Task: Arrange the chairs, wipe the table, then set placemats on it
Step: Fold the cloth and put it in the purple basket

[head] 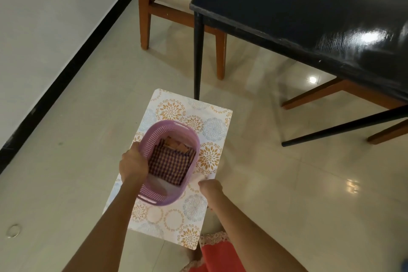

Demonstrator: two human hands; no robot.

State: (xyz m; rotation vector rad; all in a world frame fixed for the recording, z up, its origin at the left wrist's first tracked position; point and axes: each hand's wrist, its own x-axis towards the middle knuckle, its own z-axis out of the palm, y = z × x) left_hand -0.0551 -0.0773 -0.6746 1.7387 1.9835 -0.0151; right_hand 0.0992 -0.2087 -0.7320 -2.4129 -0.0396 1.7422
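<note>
- The floor (pixel 77 161) is pale glossy tile, running to a white wall with a black skirting strip along its left edge.
- The surface (pixel 309 6), dark and shiny, fills the upper right; its near corner stands over one thin black leg. It looks bare where it shows, so I judge that no placemats have been laid yet.
- One wooden chair (pixel 145 6) stands tucked at the far left side of the surface, and the legs of another chair (pixel 335 90) show under its near edge. Both look pushed in.
- The placemat (pixel 207 130), white with orange and blue floral circles, is held flat like a tray, above the floor and just short of the near corner of the surface. It may be a stack; I cannot tell.
- The lilac basket (pixel 152 132) sits on top of the placemat, towards its middle, so both travel in one trip.
- A folded checked cloth (pixel 170 163) lies inside the basket, with something orange behind it. This is probably the wiping cloth.
- The left hand (pixel 133 164) grips the basket's left rim, fingers curled over it, steadying it against sliding.
- The right hand (pixel 210 187) pinches the placemat's right edge, keeping it level.
- A small metal ring (pixel 13 231) lies on the floor near the bottom left.
</note>
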